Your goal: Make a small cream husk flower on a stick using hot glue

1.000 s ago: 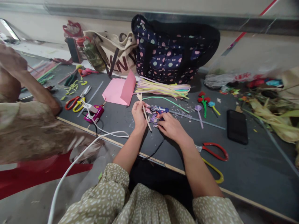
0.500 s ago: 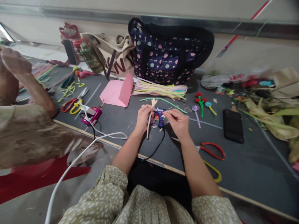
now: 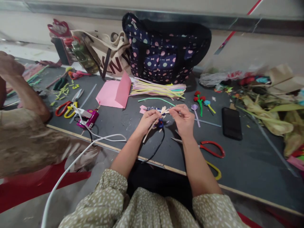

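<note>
Thin pale stick [image 3: 152, 125], frayed tip, tilted, btwn both hands.

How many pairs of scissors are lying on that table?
2: a red-and-yellow pair at the left beside the pink glue gun, and a red-and-yellow pair near the right hand's wrist. Clutter may hide others.

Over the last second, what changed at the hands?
The right hand lifted off the table and came up to pinch the tip of the pale stick. The left hand kept hold of the stick, tilting it rightward. The blue glue gun stayed on the table.
</note>
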Demonstrator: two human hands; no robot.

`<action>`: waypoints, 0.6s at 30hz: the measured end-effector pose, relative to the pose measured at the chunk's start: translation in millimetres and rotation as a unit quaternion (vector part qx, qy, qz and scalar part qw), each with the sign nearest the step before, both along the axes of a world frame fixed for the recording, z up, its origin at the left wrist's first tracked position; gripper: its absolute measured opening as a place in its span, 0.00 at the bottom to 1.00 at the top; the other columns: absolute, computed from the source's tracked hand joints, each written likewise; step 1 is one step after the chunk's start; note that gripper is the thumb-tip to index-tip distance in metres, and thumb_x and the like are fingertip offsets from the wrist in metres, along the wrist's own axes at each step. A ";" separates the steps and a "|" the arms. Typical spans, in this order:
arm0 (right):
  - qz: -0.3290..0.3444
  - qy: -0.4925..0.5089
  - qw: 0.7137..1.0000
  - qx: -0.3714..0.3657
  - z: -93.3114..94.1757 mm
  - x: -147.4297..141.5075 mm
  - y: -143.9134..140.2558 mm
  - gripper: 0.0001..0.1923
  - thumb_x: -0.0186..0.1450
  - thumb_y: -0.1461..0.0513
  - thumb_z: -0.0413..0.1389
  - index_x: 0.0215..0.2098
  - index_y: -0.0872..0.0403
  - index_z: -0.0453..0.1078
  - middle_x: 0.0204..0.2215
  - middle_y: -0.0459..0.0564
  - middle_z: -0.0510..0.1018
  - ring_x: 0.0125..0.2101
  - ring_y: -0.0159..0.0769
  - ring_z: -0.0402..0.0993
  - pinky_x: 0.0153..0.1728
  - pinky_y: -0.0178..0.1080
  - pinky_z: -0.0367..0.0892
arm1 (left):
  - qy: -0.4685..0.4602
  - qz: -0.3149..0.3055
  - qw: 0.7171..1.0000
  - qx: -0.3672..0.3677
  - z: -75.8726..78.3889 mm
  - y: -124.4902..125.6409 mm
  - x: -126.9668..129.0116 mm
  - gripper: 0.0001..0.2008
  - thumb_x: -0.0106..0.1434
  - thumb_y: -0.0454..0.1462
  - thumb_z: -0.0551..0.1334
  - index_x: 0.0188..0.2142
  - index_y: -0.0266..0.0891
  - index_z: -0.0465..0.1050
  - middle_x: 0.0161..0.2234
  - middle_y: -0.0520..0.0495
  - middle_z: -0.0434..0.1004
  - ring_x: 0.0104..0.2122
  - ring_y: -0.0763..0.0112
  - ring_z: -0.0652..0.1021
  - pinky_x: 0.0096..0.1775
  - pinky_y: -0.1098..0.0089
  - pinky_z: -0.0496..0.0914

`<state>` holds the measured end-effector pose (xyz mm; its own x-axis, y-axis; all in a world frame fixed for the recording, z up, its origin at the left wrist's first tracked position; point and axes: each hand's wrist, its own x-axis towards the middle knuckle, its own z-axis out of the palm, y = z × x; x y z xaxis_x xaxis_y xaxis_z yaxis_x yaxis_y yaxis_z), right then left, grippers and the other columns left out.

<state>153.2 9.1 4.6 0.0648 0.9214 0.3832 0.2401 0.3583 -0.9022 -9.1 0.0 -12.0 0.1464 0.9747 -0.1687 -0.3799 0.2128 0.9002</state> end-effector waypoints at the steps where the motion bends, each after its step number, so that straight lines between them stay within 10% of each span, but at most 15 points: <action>1: -0.007 -0.011 1.000 0.013 -0.2 1.2 0.8 0.11 0.61 0.51 0.61 0.31 0.49 0.77 0.32 0.47 0.72 0.33 0.36 0.69 0.33 0.39 0.67 | 0.001 -0.006 1.000 0.000 -0.3 -0.4 0.1 0.10 0.54 0.41 0.68 0.24 0.36 0.73 0.16 0.54 0.65 0.15 0.81 0.61 0.19 0.76 0.51; 18: -0.008 -0.109 0.993 0.038 -2.1 5.3 2.7 0.13 0.65 0.51 0.57 0.33 0.50 0.78 0.36 0.50 0.69 0.37 0.38 0.67 0.33 0.39 0.67 | 0.027 -0.030 0.999 0.015 4.7 -3.8 2.0 0.09 0.54 0.40 0.66 0.24 0.37 0.73 0.15 0.55 0.63 0.16 0.80 0.60 0.20 0.75 0.52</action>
